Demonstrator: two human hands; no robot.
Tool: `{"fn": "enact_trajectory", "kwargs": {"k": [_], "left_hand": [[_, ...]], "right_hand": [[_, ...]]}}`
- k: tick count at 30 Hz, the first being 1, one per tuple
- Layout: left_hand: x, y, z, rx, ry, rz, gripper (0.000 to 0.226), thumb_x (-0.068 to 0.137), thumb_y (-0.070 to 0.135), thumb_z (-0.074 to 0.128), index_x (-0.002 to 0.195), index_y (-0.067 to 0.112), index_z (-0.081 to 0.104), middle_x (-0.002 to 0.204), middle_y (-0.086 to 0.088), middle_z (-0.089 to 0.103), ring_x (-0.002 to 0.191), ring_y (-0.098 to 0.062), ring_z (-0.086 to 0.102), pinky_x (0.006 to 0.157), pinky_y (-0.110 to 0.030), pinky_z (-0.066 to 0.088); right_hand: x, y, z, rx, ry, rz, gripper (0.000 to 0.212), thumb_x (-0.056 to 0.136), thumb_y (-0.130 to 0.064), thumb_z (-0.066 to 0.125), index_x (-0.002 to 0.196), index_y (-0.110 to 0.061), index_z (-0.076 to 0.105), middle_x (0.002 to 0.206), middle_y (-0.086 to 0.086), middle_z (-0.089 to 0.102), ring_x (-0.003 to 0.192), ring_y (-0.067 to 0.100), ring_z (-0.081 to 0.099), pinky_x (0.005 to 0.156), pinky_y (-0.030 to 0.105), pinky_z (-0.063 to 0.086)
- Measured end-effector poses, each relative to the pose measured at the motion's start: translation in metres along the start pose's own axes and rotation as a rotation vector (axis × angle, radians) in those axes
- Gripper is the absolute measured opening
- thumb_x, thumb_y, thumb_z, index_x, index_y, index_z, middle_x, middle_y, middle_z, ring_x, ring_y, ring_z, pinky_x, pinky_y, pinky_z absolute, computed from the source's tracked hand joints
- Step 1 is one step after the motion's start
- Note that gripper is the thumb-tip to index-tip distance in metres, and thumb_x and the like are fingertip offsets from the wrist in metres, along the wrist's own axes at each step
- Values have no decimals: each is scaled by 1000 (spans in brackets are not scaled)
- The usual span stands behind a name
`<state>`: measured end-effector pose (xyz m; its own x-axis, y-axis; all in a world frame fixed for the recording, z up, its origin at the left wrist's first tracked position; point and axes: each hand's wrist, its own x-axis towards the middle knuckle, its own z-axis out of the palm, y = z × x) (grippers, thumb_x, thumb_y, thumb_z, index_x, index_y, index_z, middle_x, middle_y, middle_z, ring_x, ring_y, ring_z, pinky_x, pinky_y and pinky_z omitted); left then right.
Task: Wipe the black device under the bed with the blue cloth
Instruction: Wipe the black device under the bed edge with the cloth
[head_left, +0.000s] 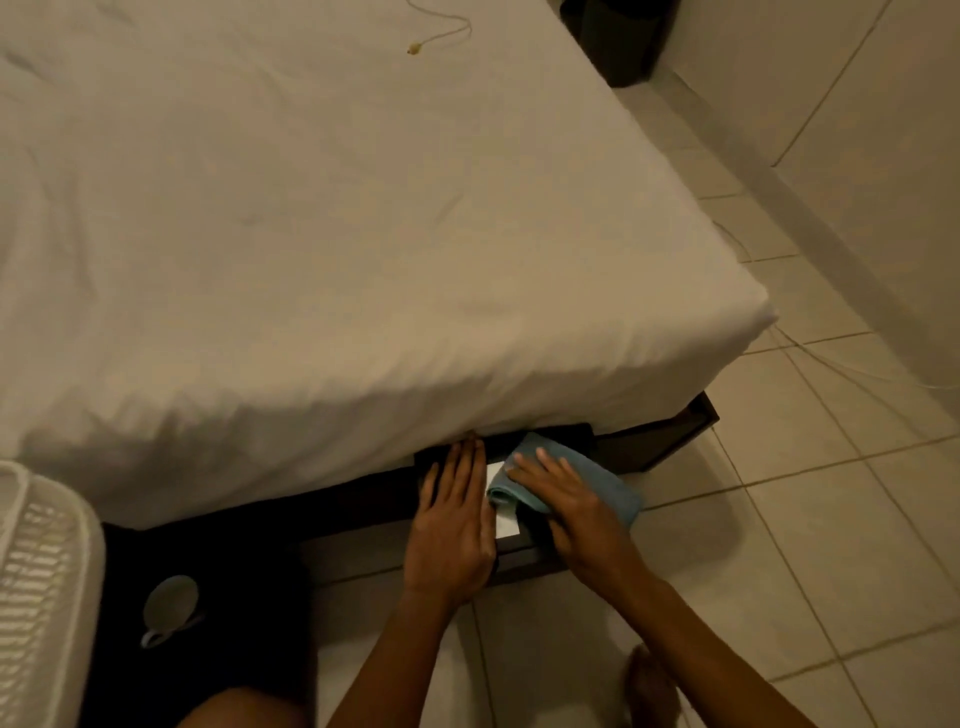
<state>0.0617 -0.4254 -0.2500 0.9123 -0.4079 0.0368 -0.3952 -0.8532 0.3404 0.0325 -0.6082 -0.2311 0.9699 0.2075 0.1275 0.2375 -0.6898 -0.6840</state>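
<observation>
A flat black device with a white label lies on the floor, half under the edge of the bed. My left hand lies flat on the device's left part, fingers reaching under the sheet. My right hand presses the folded blue cloth onto the device's right part, fingers spread on top of the cloth. Much of the device is hidden by both hands and the cloth.
The dark bed frame runs along the floor under the mattress. A white slatted basket stands at the left, with a cup on a dark mat beside it. White cables trail over the tiled floor at the right.
</observation>
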Motion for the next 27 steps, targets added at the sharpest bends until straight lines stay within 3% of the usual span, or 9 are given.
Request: {"fn": "enact_trajectory", "kwargs": {"k": [5, 9, 11, 14, 16, 18, 20, 24, 27], "left_hand": [[1, 1, 1, 2, 22, -16, 58, 100, 35, 21, 155, 16, 19, 164, 2, 13, 152, -14, 12, 121, -37, 16], [0, -1, 4, -16, 18, -12, 60, 100, 35, 23, 156, 16, 14, 165, 2, 10, 152, -13, 8, 121, -38, 16], [1, -1, 5, -20, 21, -22, 60, 100, 36, 21, 156, 17, 13, 165, 2, 9, 153, -12, 6, 121, -37, 15], [1, 0, 5, -18, 20, -22, 59, 100, 36, 21, 156, 18, 13, 165, 3, 10, 153, -11, 5, 122, -37, 14], [0, 0, 4, -23, 17, -14, 59, 101, 35, 23, 157, 18, 13, 165, 3, 9, 153, -11, 5, 122, -37, 15], [0, 0, 3, -36, 17, -17, 59, 101, 36, 23, 156, 17, 14, 165, 3, 10, 152, -11, 9, 122, -37, 16], [1, 0, 3, -51, 20, -20, 59, 101, 36, 23, 156, 18, 14, 165, 4, 10, 152, -12, 10, 121, -36, 15], [0, 0, 3, -34, 18, -12, 61, 101, 35, 24, 157, 19, 8, 166, 4, 6, 153, -10, 3, 122, -36, 13], [0, 1, 1, -44, 9, -16, 61, 101, 36, 23, 157, 20, 4, 166, 4, 2, 152, -9, -1, 123, -37, 12]], "right_hand": [[29, 5, -7, -2, 89, 113, 49, 88, 0, 49, 135, -12, 51, 143, 3, 47, 139, 18, 29, 116, 44, 21], [-13, -14, 10, 53, 86, 84, 54, 88, 2, 48, 139, -16, 45, 147, -3, 39, 142, 14, 22, 118, 30, 10], [4, -5, 1, 16, 118, 50, 55, 88, 5, 50, 138, -18, 47, 145, -4, 42, 140, 14, 27, 118, 31, 15], [31, 9, -8, 28, 280, 218, 51, 85, 11, 52, 130, -12, 55, 134, 4, 55, 129, 19, 44, 111, 41, 33], [17, -4, 7, 50, 341, 324, 54, 84, 12, 50, 131, -13, 54, 137, 1, 49, 133, 15, 39, 115, 32, 25], [-12, -24, 26, 76, 288, 281, 57, 85, 7, 49, 136, -16, 49, 143, -1, 42, 140, 4, 24, 116, 23, 14], [-21, -23, 21, 81, 229, 216, 57, 85, 7, 52, 137, -15, 48, 143, -3, 42, 140, 1, 22, 116, 25, 18], [21, 8, -13, -33, 334, 307, 51, 83, 12, 57, 129, -12, 56, 128, 3, 57, 123, 18, 49, 108, 37, 37], [6, -5, -5, -7, 420, 424, 58, 86, 11, 55, 135, -18, 47, 135, -4, 46, 131, 13, 37, 108, 31, 30]]}}
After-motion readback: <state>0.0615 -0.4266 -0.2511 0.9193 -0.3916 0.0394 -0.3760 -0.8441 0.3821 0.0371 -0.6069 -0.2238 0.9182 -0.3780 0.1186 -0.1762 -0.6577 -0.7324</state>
